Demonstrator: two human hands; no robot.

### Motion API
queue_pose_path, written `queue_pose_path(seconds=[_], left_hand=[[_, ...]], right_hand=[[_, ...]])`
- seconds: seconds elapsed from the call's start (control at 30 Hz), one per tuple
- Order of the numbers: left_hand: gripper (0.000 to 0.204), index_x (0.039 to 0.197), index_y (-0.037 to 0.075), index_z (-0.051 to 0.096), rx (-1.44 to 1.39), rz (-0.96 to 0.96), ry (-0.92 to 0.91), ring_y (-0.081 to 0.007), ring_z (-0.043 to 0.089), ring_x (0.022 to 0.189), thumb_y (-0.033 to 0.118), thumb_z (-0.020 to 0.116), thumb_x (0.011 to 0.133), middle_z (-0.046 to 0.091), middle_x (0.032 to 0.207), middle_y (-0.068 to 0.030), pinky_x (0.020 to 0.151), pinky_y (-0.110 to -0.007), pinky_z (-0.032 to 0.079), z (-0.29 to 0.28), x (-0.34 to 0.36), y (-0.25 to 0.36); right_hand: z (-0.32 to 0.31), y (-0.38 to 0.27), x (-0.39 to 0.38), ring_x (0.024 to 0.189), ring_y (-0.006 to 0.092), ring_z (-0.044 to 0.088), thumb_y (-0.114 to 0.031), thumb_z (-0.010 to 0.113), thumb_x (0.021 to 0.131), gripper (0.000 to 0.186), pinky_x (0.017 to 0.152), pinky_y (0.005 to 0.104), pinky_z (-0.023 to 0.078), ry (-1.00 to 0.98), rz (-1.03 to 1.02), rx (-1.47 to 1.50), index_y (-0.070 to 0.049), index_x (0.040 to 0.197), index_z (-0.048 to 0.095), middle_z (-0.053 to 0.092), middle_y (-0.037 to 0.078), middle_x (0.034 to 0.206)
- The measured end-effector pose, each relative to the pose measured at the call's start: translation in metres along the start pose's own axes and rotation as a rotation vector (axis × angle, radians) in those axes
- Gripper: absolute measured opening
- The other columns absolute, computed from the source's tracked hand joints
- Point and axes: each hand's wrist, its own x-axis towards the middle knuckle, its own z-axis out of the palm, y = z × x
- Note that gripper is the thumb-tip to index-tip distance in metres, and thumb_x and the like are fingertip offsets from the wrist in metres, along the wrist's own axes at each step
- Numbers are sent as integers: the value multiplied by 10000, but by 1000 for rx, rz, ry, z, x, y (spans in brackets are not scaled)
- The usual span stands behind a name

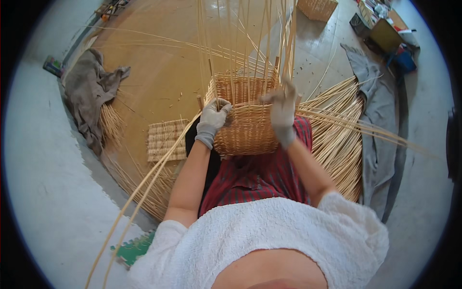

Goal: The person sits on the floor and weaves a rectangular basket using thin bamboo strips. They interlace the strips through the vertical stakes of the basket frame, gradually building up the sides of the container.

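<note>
A half-woven wicker basket [248,132] rests against my lap, its upright canes [233,53] rising from the rim and fanning upward. My left hand [214,118], in a pale glove with a grey cuff, is closed at the basket's near left rim, thumb and fingers pinching a cane there. At the near right rim is my right hand [283,108], gloved alike; its fingers are raised and smeared by motion, so their hold is unclear. Long loose canes [144,185] run from the left side down past my left arm, and more canes [365,129] stick out to the right.
A large bundle of canes [337,144] lies right, beside a grey cloth [378,149]. Another grey cloth [91,89] covers canes at left. A woven mat [166,142] lies near my left knee. A cardboard box [317,8] and a blue container [404,60] stand farther off.
</note>
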Motion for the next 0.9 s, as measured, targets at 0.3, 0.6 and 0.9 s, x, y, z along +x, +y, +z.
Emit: queue_pose_path(seconds=[0.3,0.6,0.9], left_hand=[[392,1411,53,510,606,680,157,-211,708,805,83,580,1027,681,991,-134,742,-355,572,54,-26,35],[231,1051,47,676,445,257,-71,-141,684,642,266,606,1057,670,767,-54,515,-323,571,76,-5,19],[310,1192,19,637,-45,34,-20,-158,576,377,206,744,970,720,854,-81,334,-285,446,98,-8,30]], right_hand=[[-57,-9,-21,814,183,700,-54,612,1027,90,800,320,569,229,318,-170,-32,1109,582,718,110,915],[-28,-21,43,858,196,687,8,548,997,350,775,339,581,-49,-205,-258,-63,1340,555,723,91,1118],[-75,-2,-32,817,177,693,-192,459,1111,197,658,299,551,-20,-9,157,-75,1203,588,706,73,986]])
